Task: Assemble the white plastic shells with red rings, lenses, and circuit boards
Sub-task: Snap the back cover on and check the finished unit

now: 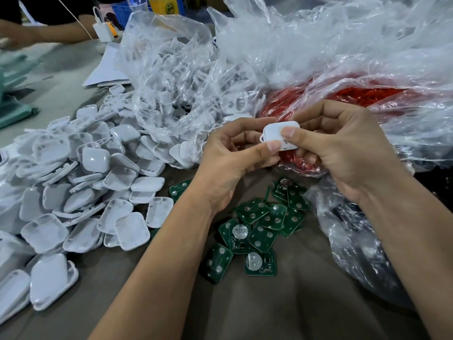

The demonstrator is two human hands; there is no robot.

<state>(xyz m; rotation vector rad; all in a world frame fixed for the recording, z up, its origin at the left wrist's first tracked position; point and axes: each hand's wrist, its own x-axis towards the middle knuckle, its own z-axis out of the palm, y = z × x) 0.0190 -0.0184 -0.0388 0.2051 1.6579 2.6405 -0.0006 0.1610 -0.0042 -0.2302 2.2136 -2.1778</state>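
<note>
Both hands hold one white plastic shell [275,134] above the table. My left hand [235,153] pinches its lower edge with the thumb. My right hand [338,148] grips it from the right, thumb pressed on its face. A heap of white shells [93,182] covers the left of the table. Green circuit boards [257,229] lie scattered below my hands. Red rings [355,94] fill a clear bag behind my right hand. What the shell holds inside is hidden.
A clear bag [176,77] with more white parts lies open behind the heap. Crumpled plastic [343,33] piles up at the back right. Another bag [355,241] with dark parts sits under my right forearm. Another person's arm [44,33] rests at the far left.
</note>
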